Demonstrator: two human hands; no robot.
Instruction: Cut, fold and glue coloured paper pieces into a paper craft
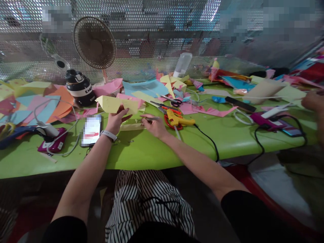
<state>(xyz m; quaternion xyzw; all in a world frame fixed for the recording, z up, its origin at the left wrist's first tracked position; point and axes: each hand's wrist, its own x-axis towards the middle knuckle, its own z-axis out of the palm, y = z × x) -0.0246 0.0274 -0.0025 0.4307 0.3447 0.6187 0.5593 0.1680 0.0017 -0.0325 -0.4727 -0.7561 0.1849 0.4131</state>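
My left hand [116, 120] is closed on a folded pale-yellow sheet of paper [108, 104], held up off the green table. My right hand [155, 126] pinches a slim grey pen [154, 118], its end pointing right; I cannot make out its tip. Under the hands a narrow pale-yellow paper strip [133, 127] lies flat, with small paper scraps around it. Just right of my right hand are a yellow glue gun [177, 118] and red-handled scissors [167, 121]. Dark scissors [174, 101] rest behind them.
A phone [91, 131] and a purple power strip [54, 140] lie on the left. A black bottle [79, 87] and a fan [95, 44] stand behind. Coloured paper covers the back. Another person's hand [314, 100] is far right, near a second power strip [268, 121] with cables.
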